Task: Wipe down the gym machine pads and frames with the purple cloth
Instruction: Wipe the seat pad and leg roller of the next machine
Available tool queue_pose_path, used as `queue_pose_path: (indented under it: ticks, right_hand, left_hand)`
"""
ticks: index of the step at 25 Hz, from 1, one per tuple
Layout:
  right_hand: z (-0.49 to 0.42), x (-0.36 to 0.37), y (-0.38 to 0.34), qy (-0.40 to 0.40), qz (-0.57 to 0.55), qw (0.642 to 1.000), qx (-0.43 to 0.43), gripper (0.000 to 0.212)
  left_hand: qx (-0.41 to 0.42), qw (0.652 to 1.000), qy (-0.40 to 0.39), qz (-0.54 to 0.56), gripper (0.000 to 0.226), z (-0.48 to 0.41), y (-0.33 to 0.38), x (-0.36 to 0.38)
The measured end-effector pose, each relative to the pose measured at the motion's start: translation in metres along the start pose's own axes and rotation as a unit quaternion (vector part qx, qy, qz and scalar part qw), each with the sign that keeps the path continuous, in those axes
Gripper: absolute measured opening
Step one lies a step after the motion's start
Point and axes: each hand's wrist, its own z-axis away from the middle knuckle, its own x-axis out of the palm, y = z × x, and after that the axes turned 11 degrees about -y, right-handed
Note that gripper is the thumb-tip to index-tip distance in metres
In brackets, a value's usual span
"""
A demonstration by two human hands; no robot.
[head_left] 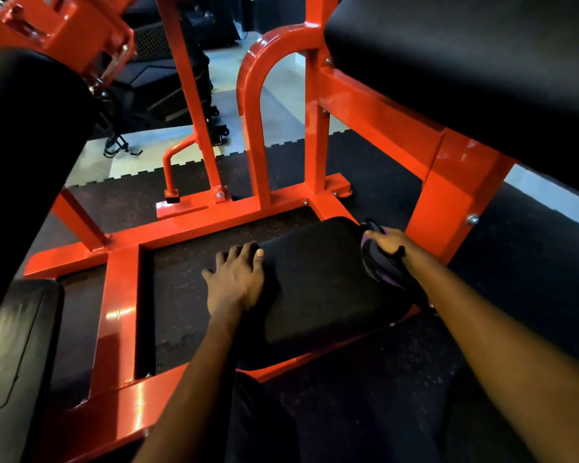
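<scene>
A low black pad [318,282] sits on the orange machine frame [188,225] near the floor. My left hand [234,279] rests on the pad's left edge with its fingers spread and fairly straight. My right hand [386,240] grips the purple cloth [380,265] against the pad's right side; the cloth is bunched and dark, hanging down along the pad's edge. A larger black pad [465,61] is mounted higher up on the right.
A round black roller pad [24,155] stands at the left and a flat black pad [14,359] lies at the lower left. An orange arch-shaped bar [251,105] and uprights rise behind the low pad. Dark rubber flooring [181,309] lies under the frame.
</scene>
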Motion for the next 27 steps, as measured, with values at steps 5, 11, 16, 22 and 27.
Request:
queue_pose_path:
  ticks: [5,11,16,22,27]
  right_hand:
    - [-0.016,0.006,-0.039,0.033,0.105,0.994,-0.007,0.040]
    - [-0.014,0.007,-0.031,0.002,-0.008,1.000,-0.029,0.044]
    - [0.040,0.014,0.026,0.073,-0.063,0.995,0.002,0.044]
    - [0.128,0.068,0.031,0.314,-0.049,0.947,0.051,0.044]
    - [0.152,0.170,0.005,0.523,-0.016,0.842,-0.134,0.032]
  left_hand:
    - [-0.003,1.000,0.001,-0.008,0.050,-0.003,-0.001,0.004]
    - [0.000,1.000,-0.001,0.001,0.049,0.000,0.000,-0.001]
    - [0.006,1.000,-0.008,0.005,0.050,0.004,0.002,-0.004]
    - [0.011,0.996,-0.073,0.051,0.052,0.006,-0.002,-0.016]
    - [0.027,0.982,-0.116,0.148,0.057,-0.002,-0.026,-0.032]
